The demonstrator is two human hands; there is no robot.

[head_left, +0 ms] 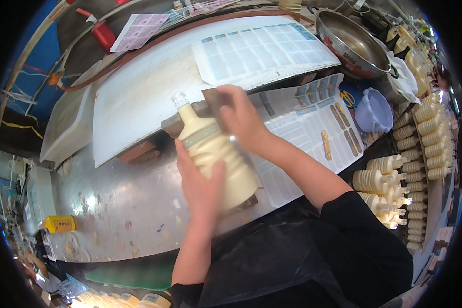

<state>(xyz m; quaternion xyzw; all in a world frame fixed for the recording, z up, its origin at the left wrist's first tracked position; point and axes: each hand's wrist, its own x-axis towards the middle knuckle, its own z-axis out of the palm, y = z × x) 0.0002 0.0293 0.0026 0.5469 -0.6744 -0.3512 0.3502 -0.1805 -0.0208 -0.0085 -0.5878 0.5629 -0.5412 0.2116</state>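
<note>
A cream-coloured bottle (231,172) with a ribbed body and a clear threaded neck lies tilted at the middle of the bench, neck pointing away from me. Round its shoulder runs a greyish-green decal strip (200,135). My left hand (203,187) grips the bottle's left side, fingers and thumb spread around the body. A flat brown scraper (210,99) is pinched in my right hand (245,119), just right of the bottle's shoulder; motion blurs this hand, and I cannot tell whether the scraper touches the bottle. Dark blocks (173,126) show beneath and beside the bottle.
A decal sheet (262,51) lies on the white board (138,92); another sheet (305,133) carries loose gold strips (326,145). Blue-handled scissors (348,98), a lavender bucket (373,112) and a metal pan (351,43) stand right. Bottles (377,182) are stacked there; a yellow bottle (60,224) lies left.
</note>
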